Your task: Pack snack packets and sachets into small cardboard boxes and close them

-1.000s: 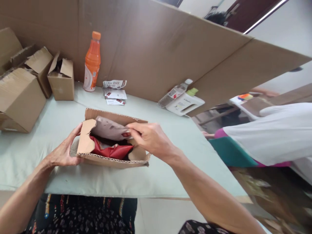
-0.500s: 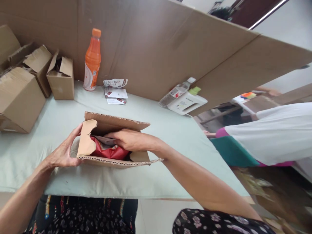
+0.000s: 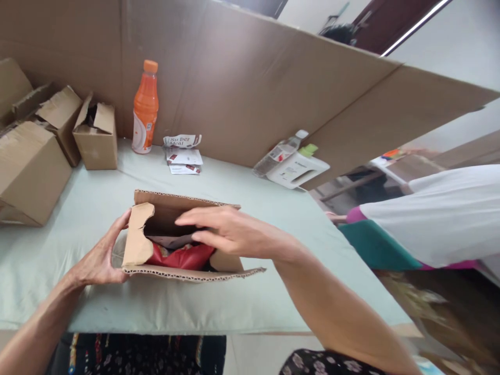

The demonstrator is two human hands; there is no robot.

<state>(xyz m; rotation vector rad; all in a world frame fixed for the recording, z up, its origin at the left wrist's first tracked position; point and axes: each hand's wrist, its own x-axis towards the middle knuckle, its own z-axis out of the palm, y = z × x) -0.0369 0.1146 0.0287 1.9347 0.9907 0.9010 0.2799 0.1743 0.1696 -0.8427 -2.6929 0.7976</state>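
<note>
An open cardboard box [image 3: 137,237] stands on the table in front of me, its flaps raised. My left hand [image 3: 103,255] grips the box's left end, thumb low and fingers along the side. Above the box's right half is my right hand [image 3: 222,229], fingers apart and holding nothing. Inside the box lies a shiny red packet [image 3: 182,259]. Behind it a greyish flat sachet or paper [image 3: 172,241] shows in part; the box's bottom is hidden.
Several cardboard boxes [image 3: 96,140] stand at the left. An orange drink bottle [image 3: 145,109], white sachets [image 3: 183,156], a clear bottle [image 3: 279,153] and a white jug [image 3: 299,169] line the cardboard partition [image 3: 219,83]. A person in white [image 3: 449,208] is at the right.
My right hand has drawn up and to the right out of the box, its fingers now spread and free. My left hand keeps its grip on the box. The view has tilted slightly.
</note>
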